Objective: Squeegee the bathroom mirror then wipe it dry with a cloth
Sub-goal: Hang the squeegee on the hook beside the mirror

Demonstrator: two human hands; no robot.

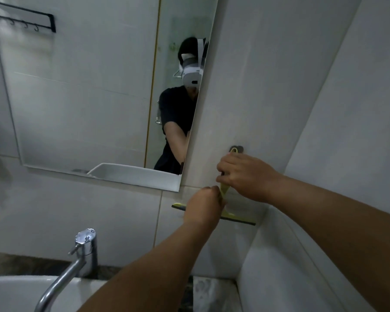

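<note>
A yellow squeegee (231, 216) with a dark rubber blade hangs against the white tiled wall, right of the mirror (88, 91). Its handle loop sits at a small grey wall hook (239, 149). My right hand (243, 174) is wrapped around the upper handle, just below the hook. My left hand (204, 206) pinches the lower handle, just above the blade. The mirror is tall and frameless, and a person in dark clothes with a white headset shows in it. No cloth is in view.
A chrome tap (77, 255) stands at the lower left over a white basin (14, 291). A black hook rack (25, 19) shows in the mirror's top left. A white ledge (279, 266) juts out at the lower right, under the squeegee.
</note>
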